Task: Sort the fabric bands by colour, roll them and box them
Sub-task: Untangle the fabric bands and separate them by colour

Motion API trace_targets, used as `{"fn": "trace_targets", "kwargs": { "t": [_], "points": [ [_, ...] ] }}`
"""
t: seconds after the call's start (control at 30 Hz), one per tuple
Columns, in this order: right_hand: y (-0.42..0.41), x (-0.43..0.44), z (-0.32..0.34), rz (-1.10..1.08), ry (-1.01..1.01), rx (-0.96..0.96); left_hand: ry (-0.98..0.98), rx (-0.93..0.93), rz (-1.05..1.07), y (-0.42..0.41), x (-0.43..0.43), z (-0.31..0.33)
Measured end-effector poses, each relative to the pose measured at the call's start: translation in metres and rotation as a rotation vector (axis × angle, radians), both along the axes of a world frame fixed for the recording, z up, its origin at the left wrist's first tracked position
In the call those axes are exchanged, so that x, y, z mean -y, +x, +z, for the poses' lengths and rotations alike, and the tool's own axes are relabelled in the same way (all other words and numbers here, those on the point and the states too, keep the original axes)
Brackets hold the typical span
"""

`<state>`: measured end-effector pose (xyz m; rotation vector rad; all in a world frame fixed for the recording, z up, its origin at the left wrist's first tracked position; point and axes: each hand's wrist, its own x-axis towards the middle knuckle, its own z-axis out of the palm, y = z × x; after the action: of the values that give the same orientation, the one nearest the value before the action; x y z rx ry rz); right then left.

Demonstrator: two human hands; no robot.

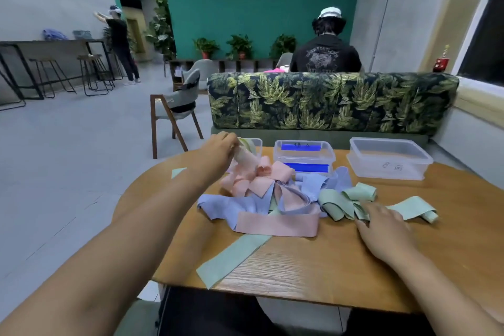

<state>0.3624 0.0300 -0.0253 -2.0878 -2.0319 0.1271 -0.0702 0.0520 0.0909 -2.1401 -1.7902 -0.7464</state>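
A wooden table (313, 262) with a rounded left end stands in a grey-floored room, in front of a leaf-print sofa (327, 101) and a green wall.

The fabric bands (272, 199) lie in a loose heap at the middle of the table, tangled and partly looped. The pink bands (275, 224) are at the heap's left and near side, and one long pink strip lies flat across the front. The lavender-blue bands (234, 206) are folded under and between them. The pale green bands (335, 203) are curled at the right. One flat green band (234, 256) runs slantwise to the table's near edge, and a small green scrap (178, 172) lies near the left edge.

The left hand (218, 151) is over the far left of the table. Its fingers are curled round a pale pink roll (245, 158), which it holds tilted just in front of the left box (256, 144). The right hand (381, 226) lies palm down on the table, its fingers loosely spread and its fingertips touching the green bands.

Along the far edge stand the clear plastic boxes. The middle box (304, 155) bears bright blue strips, and the right box (390, 158) stands well apart from the heap.

Beyond the sofa a person (326, 54) sits with their back turned. A wooden chair (177, 112) stands on the floor to the left.
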Motion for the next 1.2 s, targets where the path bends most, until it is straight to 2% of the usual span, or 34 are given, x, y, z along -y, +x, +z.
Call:
{"fn": "trace_targets", "kwargs": {
  "t": [0.23,0.33,0.5,0.63,0.73,0.9,1.1,1.2],
  "points": [
    [0.004,-0.018,0.001,0.000,0.041,0.007,-0.001,0.510,-0.021,0.023,0.025,0.047],
    [0.013,-0.026,0.003,0.061,-0.018,-0.022,-0.002,0.618,-0.046,0.036,0.037,0.057],
    [0.004,-0.031,0.017,0.262,-0.174,-0.136,-0.080,0.606,-0.110,0.052,0.053,0.033],
    [-0.011,-0.039,0.021,0.253,-0.126,-0.323,-0.179,0.624,-0.146,0.064,0.064,0.000],
    [-0.022,-0.037,0.020,0.216,-0.099,-0.208,-0.295,0.683,-0.197,0.077,0.075,-0.019],
    [-0.025,-0.032,0.015,0.220,0.009,-0.237,-0.366,0.532,-0.189,0.093,0.086,-0.041],
    [-0.011,-0.013,0.048,0.168,0.136,-0.347,-0.300,0.519,-0.161,0.084,0.090,-0.030],
    [-0.009,-0.012,0.084,0.180,0.152,-0.380,-0.217,0.598,-0.172,0.073,0.086,-0.008]
  ]
}}
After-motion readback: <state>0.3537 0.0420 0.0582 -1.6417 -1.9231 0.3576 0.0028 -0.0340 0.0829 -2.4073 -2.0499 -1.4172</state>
